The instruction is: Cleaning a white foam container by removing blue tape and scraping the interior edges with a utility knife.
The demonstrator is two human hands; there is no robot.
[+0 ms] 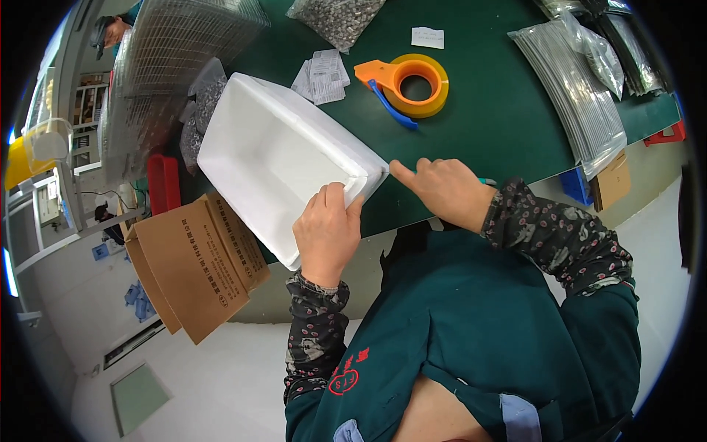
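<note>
A white open-topped box (313,114) is tilted at the near edge of the green table, its opening facing me. My left hand (326,232) is closed over the box's near right rim, fingers on the inside. At the same corner, my right hand (451,190) touches the outer edge with an extended digit; its other fingers are curled. A small teal tip (487,181) shows beside the right wrist, and the rest of it is hidden. Beyond the box lies an orange tape dispenser (375,71) with a yellow roll and a blue handle.
Paper slips (324,76) and a bag of small metal parts (340,18) lie behind the box. An open cardboard carton (195,261) stands left of it, near a red bin (163,183) and wire baskets (173,70). Bagged strips (571,88) lie at right. Another person (114,31) is far left.
</note>
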